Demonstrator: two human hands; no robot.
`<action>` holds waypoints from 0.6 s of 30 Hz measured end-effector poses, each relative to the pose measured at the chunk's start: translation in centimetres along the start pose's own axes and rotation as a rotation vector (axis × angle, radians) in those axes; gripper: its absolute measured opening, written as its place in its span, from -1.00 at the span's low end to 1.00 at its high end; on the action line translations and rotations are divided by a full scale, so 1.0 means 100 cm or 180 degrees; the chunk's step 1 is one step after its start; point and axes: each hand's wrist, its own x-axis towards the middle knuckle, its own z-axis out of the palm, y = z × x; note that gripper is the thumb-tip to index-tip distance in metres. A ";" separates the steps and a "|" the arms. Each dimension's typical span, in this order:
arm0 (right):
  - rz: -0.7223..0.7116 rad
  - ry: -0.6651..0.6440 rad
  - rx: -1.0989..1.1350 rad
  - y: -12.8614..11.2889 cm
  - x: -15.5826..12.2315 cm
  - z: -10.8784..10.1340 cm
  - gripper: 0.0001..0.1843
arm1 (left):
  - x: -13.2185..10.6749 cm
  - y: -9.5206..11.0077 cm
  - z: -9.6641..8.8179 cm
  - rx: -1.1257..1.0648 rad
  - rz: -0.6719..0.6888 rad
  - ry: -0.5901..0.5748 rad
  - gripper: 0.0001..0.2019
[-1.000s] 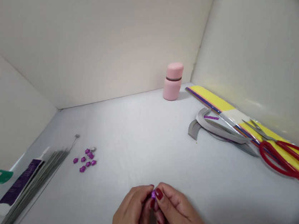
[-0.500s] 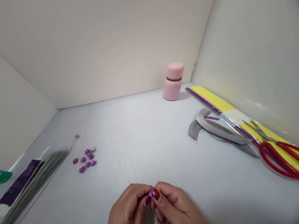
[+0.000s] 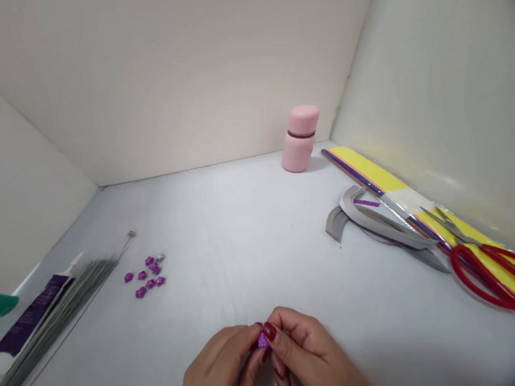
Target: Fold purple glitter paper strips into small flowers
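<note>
Left hand (image 3: 219,368) and right hand (image 3: 308,360) both closed, fingertips pinching a small purple glitter piece (image 3: 263,340) above the near edge of the white surface (image 3: 235,227), a fine grip suiting something so tiny. Similar purple pieces (image 3: 145,276) sit clustered left, apparently kept together.

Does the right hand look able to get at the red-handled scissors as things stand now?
Probably yes: only bare white surface lies between the right hand and the red-handled scissors, though that hand is pinching a small purple piece with the left hand.
</note>
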 end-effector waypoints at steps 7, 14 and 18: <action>-0.0104 -0.0049 -0.0300 -0.005 0.001 -0.002 -0.57 | 0.002 -0.008 0.001 -0.0202 0.0152 -0.0151 -0.79; 0.0059 -0.0115 0.0057 -0.002 0.001 0.000 -0.57 | -0.002 -0.005 0.004 0.0144 0.0272 0.0035 -0.79; 0.0145 0.0039 0.0426 0.001 -0.003 0.006 -0.58 | -0.005 0.001 0.009 0.0202 0.0359 0.0268 -0.77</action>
